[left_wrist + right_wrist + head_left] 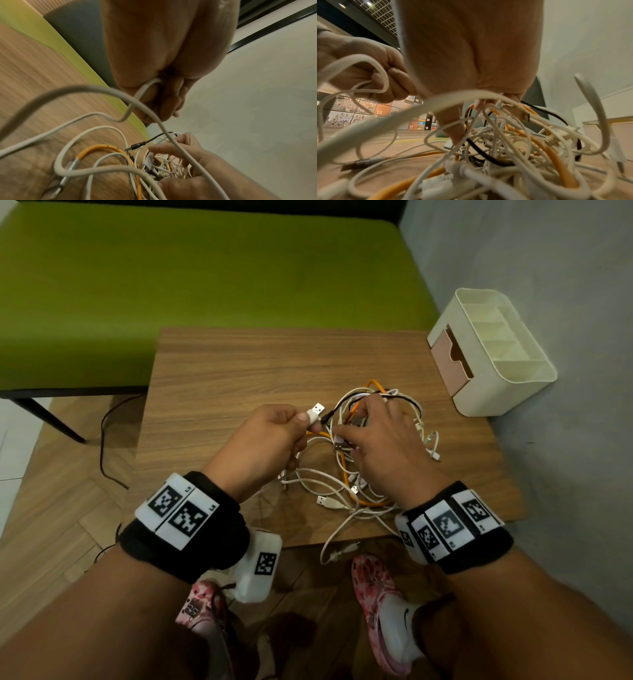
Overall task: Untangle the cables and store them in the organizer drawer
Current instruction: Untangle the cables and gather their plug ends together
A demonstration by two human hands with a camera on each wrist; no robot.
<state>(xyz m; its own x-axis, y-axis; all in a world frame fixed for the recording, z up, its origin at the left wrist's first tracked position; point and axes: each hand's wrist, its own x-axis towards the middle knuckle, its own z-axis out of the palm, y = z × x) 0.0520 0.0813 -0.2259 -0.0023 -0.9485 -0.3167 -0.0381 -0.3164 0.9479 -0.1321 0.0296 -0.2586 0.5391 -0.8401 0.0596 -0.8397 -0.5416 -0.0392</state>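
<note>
A tangle of white, orange and black cables [373,503] lies on the wooden table [239,364], right of centre. My left hand [301,422] pinches a white USB plug [315,410] just left of the heap. In the left wrist view its curled fingers [164,102] grip the white cable [142,89]. My right hand [356,424] is over the heap with fingers curled into the cables [505,142], pinching strands near the top. The cream organizer [520,371] stands at the table's right back corner, and its pink drawer [452,361] looks slightly pulled out.
One white cable end [339,546] hangs over the table's front edge. A green bench [205,285] stands behind the table and a grey wall [565,285] runs close on the right. A black cord [106,436] trails on the floor at left. My feet are under the front edge.
</note>
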